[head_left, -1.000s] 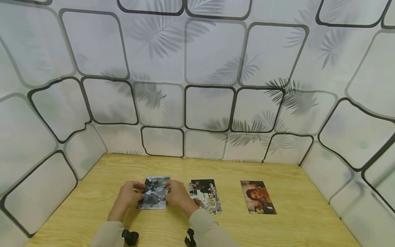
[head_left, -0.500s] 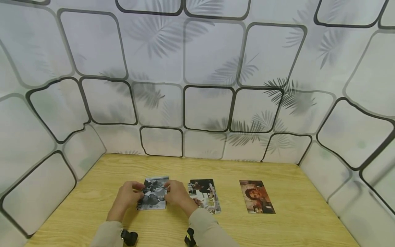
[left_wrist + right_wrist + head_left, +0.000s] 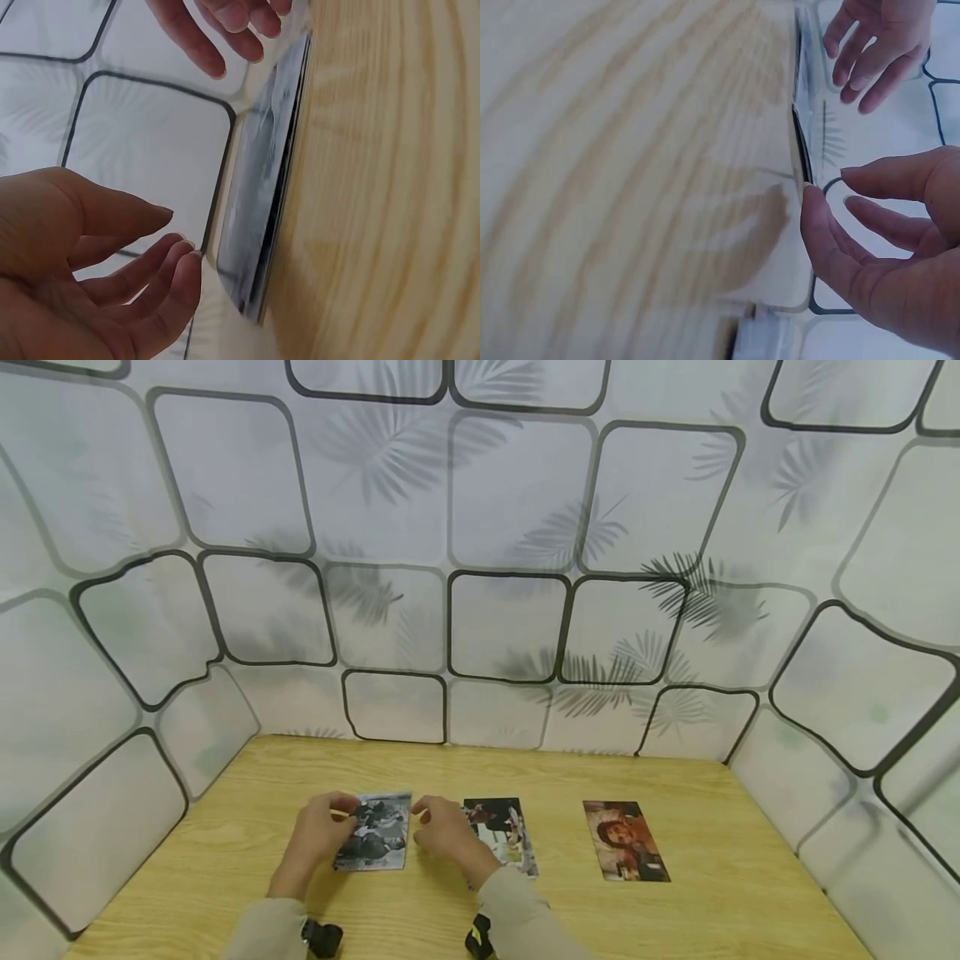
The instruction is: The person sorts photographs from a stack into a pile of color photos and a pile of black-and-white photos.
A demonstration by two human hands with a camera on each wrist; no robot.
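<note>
A black-and-white photo print (image 3: 381, 839) lies on the left part of the wooden table, top of a thin stack whose layered edge (image 3: 277, 217) shows in the left wrist view. My left hand (image 3: 321, 828) hovers at the print's left side, its thumb and fingertips apart from each other and from the stack in the left wrist view. To the right of the print, my right hand (image 3: 450, 833) has let a gap open between itself and the print's edge; its thumb and fingers are loosely bent around nothing. My right hand and forearm partly cover a second photo (image 3: 501, 827).
Farther right lies a reddish portrait photo (image 3: 626, 841), by itself on the wooden table (image 3: 720, 877). A patterned cloth wall (image 3: 502, 627) encloses the table's back and both sides. Dark wrist cameras (image 3: 322, 937) sit under both sleeves.
Both hands held the sides of the black-and-white print; now they have come off it. My right hand has drawn back to the right, my left slightly up. The print stays in place.
</note>
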